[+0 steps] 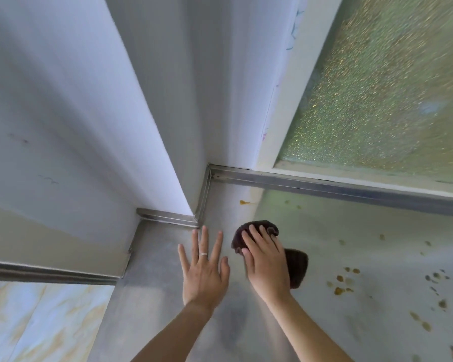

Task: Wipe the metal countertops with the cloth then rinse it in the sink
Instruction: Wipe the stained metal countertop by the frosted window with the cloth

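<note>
From the head camera, looking down, two bare forearms reach out over a dull grey metal bench that runs into a corner of white wall.

The left hand lies flat on the bench with its palm down and its fingers spread wide, holding nothing. A pale ring sits on one of its fingers. The fingertips point toward the metal trim at the foot of the wall and stop near it.

Just beside it, the right hand presses down on a dark brown cloth. Its fingers are stretched over the top of the cloth rather than curled round it; the cloth bunches out ahead of the fingertips and shows again past the far edge of the hand. The cloth lies on the bench near the corner.

To the right of the hands, the bench carries scattered yellow-brown spots, and one small orange spot lies close to the wall. A window of frosted, pebbled glass rises behind the bench on the right, with a metal rail along its base.
</note>
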